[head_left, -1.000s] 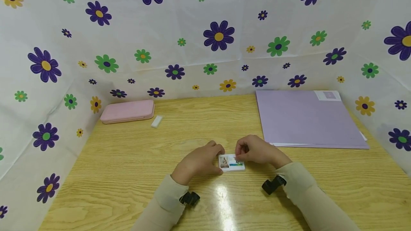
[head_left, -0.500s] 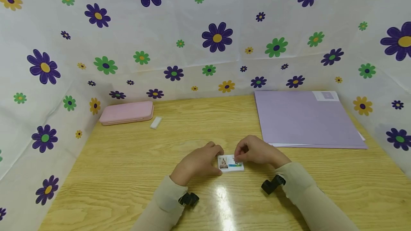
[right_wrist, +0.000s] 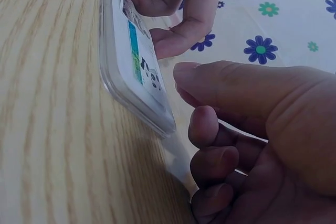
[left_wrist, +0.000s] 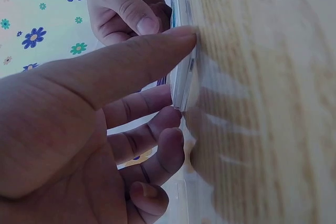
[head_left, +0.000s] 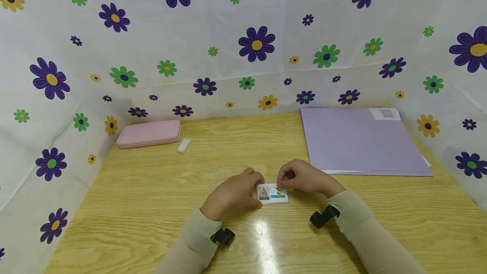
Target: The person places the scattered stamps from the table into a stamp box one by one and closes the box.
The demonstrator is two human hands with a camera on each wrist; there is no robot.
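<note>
A flat white case (head_left: 272, 198) with clear, layered edges lies on the wooden table. Its top bears a brownish figure picture (head_left: 263, 193) on the left and a black-and-white panda picture (right_wrist: 151, 75) over a blue-green strip. My left hand (head_left: 234, 193) grips the case's left end, thumb on the near edge and fingers on the far edge. At the upper right edge hovers my right hand (head_left: 304, 177), thumb and forefinger brought together, other fingers curled. In the right wrist view a narrow gap parts its thumb from the case, and nothing shows between its fingertips.
A pink pencil case (head_left: 149, 133) lies at the back left, beside a small white block (head_left: 184, 145) like an eraser. On the right rests a purple folder (head_left: 361, 143) with white sheets under it. Flower-printed cloth (head_left: 213, 20) surrounds the table.
My right fingertips have drawn slightly away from the picture, so more of the panda shows. My left hand keeps its grip. The head view has shifted a little.
</note>
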